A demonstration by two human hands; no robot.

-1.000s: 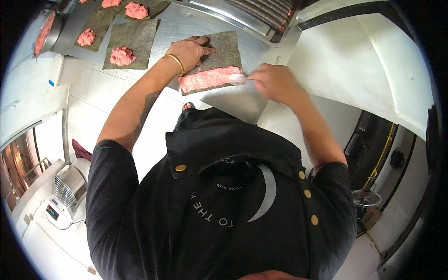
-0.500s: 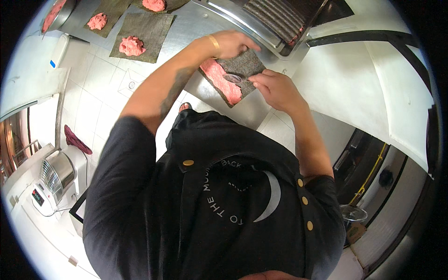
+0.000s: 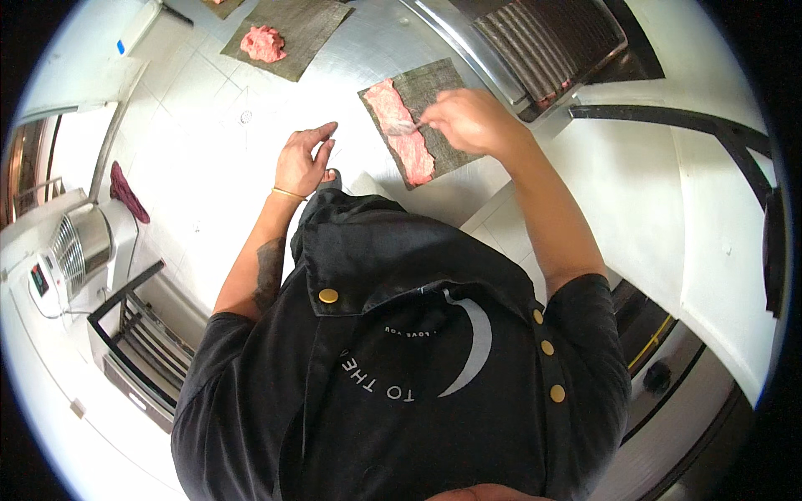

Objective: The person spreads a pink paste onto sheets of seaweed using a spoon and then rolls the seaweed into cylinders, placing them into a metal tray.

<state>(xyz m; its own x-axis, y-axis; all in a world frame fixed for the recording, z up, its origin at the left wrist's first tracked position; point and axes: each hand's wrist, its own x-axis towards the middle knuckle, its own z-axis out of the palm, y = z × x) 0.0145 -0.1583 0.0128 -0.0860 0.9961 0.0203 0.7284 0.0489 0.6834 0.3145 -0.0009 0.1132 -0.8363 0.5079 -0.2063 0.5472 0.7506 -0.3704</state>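
The right hand [image 3: 468, 121], pinching a small utensil, spreads the pink paste [image 3: 401, 129] along the dark sheet [image 3: 426, 121] on the steel tabletop [image 3: 368, 50], while the left hand [image 3: 302, 160] hangs loose and empty; evening the strip's ends seems next.

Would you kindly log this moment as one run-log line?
right hand: on pink paste strip atop dark sheet | left hand: open, off the steel counter, holding nothing
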